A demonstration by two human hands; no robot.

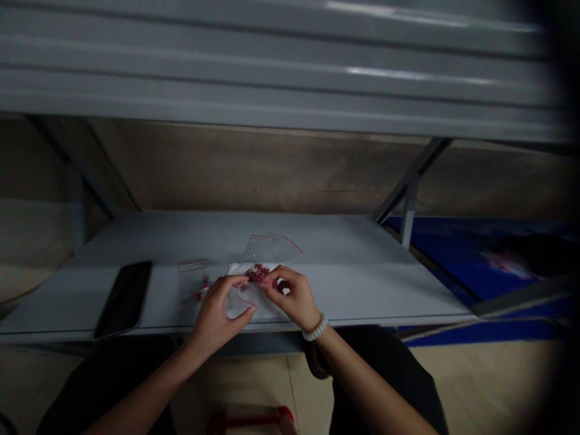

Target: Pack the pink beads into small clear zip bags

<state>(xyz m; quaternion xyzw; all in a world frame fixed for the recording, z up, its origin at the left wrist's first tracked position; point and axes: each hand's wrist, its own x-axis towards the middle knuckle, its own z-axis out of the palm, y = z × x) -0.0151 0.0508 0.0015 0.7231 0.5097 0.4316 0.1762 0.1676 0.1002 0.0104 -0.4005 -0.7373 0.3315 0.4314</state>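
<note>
Head view: left hand (216, 311) curled, fingers and thumb pinching a clear zip bag (238, 302) at lower centre of the frame. Right hand (290, 296) closed to a pinch just beside it, its grip hard to make out in the dim light. Small pink beads (257, 273) heaped just above, on the bag's upper edge. Another clear bag (272, 248) at centre, a bead-strewn bag (193, 284) left of the hands, and a black phone (123, 299) further left, all on a grey metal shelf (326, 248).

head-worn | faces forward, down | close above left hand (216, 314), right hand (290, 296)

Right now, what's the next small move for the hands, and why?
Probably ease the clear zip bag wider with the left hand: it holds the bag's red-lined edge, while the right hand sits at the pink beads just above. Whether they're inside is hard to tell.
</note>
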